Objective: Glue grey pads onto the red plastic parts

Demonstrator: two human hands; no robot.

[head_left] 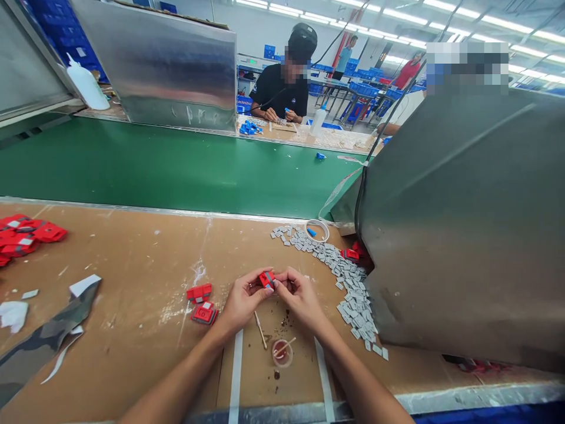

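Note:
Both hands meet over the cardboard-topped bench around a small red plastic part (266,278) with a grey strip. My left hand (241,301) is closed on it from the left, thumb below. The thumb and fingertips of my right hand (301,295) pinch at its right edge; whether a smaller piece is between them is hidden. Just below lie a wooden stick (260,330) and a small clear cup (282,353) of reddish liquid with another stick in it. Two similar red parts (203,314) rest left of my left hand. Many small grey rectangular pieces (355,300) spread to the right.
A pile of red parts (26,235) lies far left, near a camouflage-patterned strip (48,335). A tape ring (327,231) sits among the grey pieces. A large metal panel (463,235) blocks the right. Beyond the green conveyor belt (176,171), a person (286,82) works with blue parts.

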